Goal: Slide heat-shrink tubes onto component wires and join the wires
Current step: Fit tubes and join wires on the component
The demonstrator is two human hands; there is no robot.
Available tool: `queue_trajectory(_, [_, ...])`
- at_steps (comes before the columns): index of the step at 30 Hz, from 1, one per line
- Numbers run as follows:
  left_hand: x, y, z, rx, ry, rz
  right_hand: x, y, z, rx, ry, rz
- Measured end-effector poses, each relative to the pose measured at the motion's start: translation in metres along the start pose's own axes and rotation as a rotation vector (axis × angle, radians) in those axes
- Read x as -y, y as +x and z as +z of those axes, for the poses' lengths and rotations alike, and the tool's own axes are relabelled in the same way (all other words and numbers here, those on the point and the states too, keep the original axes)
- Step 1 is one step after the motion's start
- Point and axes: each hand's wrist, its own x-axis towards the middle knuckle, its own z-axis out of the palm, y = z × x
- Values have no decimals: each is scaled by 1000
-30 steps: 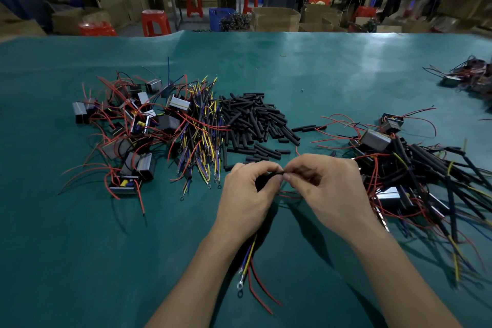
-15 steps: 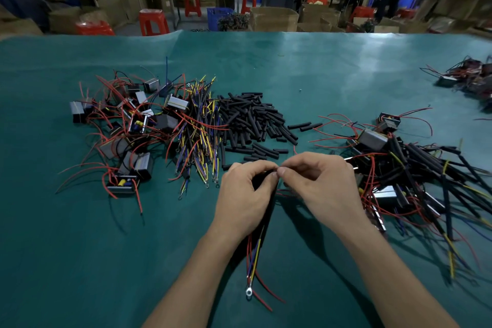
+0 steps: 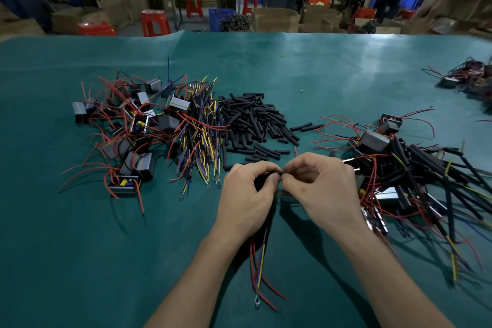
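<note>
Head view: your left hand (image 3: 247, 194) and right hand (image 3: 322, 189) met fingertip to fingertip just on your side of the tube pile (image 3: 255, 125). Your left fingers were curled round a black tube (image 3: 262, 181) with a wire bundle (image 3: 259, 261) (red, blue and yellow, ending in a ring terminal) trailing from under that palm toward you. Your right thumb and forefinger were pinched shut at the tube's mouth; what they pinched was too small to tell, though thin red wires ran just beneath that hand. Left of the tube pile, touching it, lay the loose wires (image 3: 199, 136), and further left the components (image 3: 138, 130) tangled in red leads. Right of the tube pile, a little apart, sat the sleeved pile (image 3: 415, 168) of components with black tubing. All of it rested on the green mat (image 3: 319, 74).
</note>
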Motion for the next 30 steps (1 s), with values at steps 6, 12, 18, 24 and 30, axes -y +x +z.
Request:
queue_trajectory(6, [1,0,1,-14,-5,-11,4,-1,1,-53,27,75])
queue_trajectory(12, [2,0,1,-11,-14,-10,10,-3,1,-52,137,142])
queue_trajectory(18, [3,1,2,-13,-39,-16,10,-7,6,-150,-39,-18])
queue_trajectory(24, [4,2,3,-17,-47,-15,0,-1,6,-36,72,64])
queue_trajectory(30, [4,2,2,-30,-23,-25,-1,-1,2,31,84,38])
